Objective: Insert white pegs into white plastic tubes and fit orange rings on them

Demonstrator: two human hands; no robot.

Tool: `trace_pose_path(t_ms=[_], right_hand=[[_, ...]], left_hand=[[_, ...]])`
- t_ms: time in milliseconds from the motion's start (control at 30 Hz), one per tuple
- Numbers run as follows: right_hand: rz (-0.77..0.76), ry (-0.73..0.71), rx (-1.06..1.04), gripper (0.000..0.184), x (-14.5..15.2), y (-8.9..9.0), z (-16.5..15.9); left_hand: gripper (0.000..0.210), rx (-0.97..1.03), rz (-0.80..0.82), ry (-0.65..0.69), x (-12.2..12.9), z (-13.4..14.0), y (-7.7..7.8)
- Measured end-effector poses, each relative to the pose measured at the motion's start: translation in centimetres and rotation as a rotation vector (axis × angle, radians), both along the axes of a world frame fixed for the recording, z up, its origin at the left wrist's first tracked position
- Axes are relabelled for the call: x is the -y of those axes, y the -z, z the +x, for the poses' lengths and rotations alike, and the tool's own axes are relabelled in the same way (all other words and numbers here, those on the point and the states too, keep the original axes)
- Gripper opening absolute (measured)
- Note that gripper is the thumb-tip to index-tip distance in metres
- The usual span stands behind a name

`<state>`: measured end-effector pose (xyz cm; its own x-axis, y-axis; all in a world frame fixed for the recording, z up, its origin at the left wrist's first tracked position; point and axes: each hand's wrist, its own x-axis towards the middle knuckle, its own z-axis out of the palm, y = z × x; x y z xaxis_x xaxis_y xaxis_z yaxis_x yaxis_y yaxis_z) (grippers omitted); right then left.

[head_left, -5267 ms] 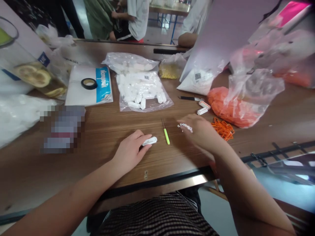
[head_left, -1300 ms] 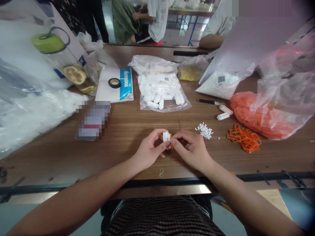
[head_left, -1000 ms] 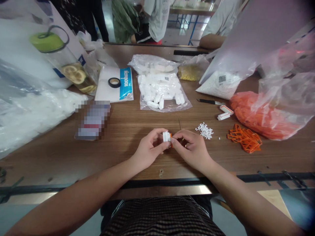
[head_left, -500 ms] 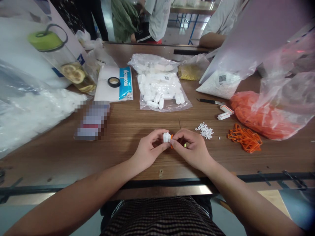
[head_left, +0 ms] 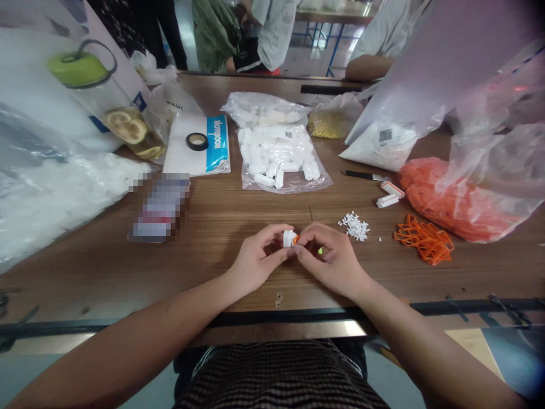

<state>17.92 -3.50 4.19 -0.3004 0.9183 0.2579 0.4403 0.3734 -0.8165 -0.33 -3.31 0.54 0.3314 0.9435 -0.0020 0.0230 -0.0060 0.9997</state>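
Note:
My left hand (head_left: 258,258) pinches a small white plastic part (head_left: 289,238) just above the wooden table (head_left: 213,227). My right hand (head_left: 330,255) meets it from the right, pressing an orange clip (head_left: 296,240) against the part's side. A yellow-green tool tip (head_left: 319,250) shows between the right hand's fingers. A little heap of tiny white pieces (head_left: 354,225) lies right of my hands, and a pile of orange clips (head_left: 423,238) lies further right.
A bag of white parts (head_left: 279,156) lies ahead, a bag of orange parts (head_left: 451,196) at the right. A black tape roll (head_left: 197,141) rests on a white packet, a bottle (head_left: 106,102) stands at the left. A knife (head_left: 361,175) and people are beyond.
Five seconds back my hands lay apart on the table, the left on a white part. Since then they came together; over the last second the white part turned slightly against the orange clip.

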Motion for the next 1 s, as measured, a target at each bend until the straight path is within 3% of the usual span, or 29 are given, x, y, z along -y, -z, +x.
trace_pose_path(t_ms=[433, 633, 1000], right_hand=[[-0.101, 0.063, -0.15, 0.008, -0.16, 0.76, 0.24], [-0.048, 0.113, -0.123, 0.009, -0.11, 0.75, 0.06], [-0.123, 0.091, -0.219, 0.012, 0.14, 0.46, -0.16]], left_hand=[[0.037, 0.004, 0.032, 0.018, 0.05, -0.12, 0.29], [0.035, -0.018, 0.044, 0.001, 0.03, -0.04, 0.35], [0.033, -0.053, 0.113, -0.011, 0.09, -0.05, 0.02]])
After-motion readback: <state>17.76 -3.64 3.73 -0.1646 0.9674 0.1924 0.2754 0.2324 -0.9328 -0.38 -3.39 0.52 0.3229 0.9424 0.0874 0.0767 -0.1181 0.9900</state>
